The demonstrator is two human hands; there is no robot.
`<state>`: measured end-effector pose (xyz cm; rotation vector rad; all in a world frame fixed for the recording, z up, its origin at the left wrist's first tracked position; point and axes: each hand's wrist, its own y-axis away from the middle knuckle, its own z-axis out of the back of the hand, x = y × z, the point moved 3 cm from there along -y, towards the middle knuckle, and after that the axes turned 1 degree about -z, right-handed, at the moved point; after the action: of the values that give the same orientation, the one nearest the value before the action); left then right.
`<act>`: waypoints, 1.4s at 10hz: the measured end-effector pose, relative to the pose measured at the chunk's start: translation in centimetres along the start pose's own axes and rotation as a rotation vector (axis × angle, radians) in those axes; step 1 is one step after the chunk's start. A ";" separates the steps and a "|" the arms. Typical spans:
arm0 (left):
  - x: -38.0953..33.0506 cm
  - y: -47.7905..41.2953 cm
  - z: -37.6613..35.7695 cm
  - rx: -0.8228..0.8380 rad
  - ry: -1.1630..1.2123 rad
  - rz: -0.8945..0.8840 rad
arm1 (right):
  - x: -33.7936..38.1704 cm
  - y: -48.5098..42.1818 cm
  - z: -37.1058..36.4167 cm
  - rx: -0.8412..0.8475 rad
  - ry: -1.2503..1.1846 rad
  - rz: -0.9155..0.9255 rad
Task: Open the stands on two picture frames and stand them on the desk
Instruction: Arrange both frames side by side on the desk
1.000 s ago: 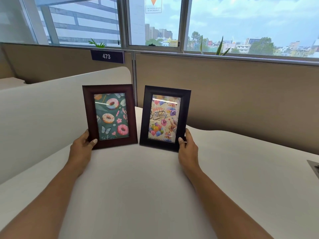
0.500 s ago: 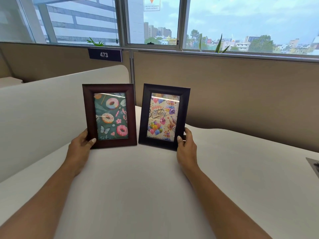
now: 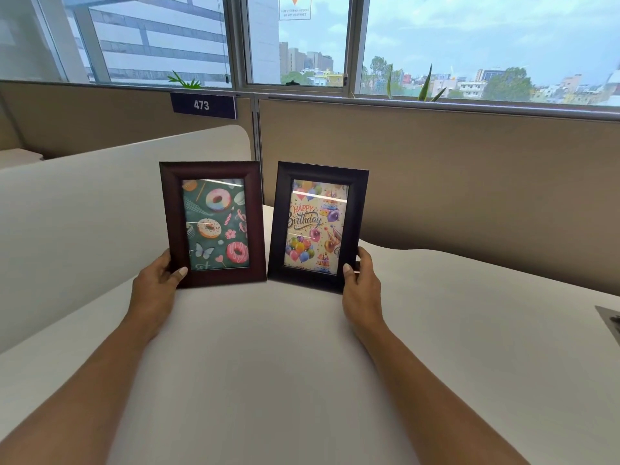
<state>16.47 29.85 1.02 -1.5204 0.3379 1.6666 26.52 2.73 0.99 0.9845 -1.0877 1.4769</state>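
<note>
We saw the reddish-brown frame (image 3: 212, 223) and the black frame (image 3: 317, 226) upright side by side on the white worktop (image 3: 268, 364), nearly touching at their bases. Our left hand (image 3: 156, 286) pinched the brown frame's 7 o'clock corner, and our right hand (image 3: 362, 286) pinched the black frame's 5 o'clock corner. A white divider (image 3: 84, 213) rose at 9 o'clock, a beige partition (image 3: 453, 182) with a 473 sign (image 3: 203, 105) at 12 o'clock.

Place: an open-plan office, high up in a building
Bench (image 3: 302, 364): white, curved edge, cubicle style
Partitions (image 3: 436, 169): beige panels behind; a white divider (image 3: 84, 213) on the left
Seat label: dark plate (image 3: 203, 105) reading "473"
Windows (image 3: 469, 38): wide glazing over city buildings and trees
</note>
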 end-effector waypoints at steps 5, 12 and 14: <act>0.8 -0.3 0.3 0.013 0.040 0.063 | -0.1 0.0 0.0 0.003 0.016 0.003; 0.6 -0.4 0.1 -0.023 -0.117 0.040 | 0.5 0.3 0.4 -0.067 0.031 0.084; 0.4 -0.3 0.1 -0.041 -0.138 0.027 | 0.5 0.4 0.4 -0.049 0.042 0.102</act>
<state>16.65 30.25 0.75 -1.4263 0.2528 1.7989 26.10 2.48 1.51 0.8712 -1.1525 1.5392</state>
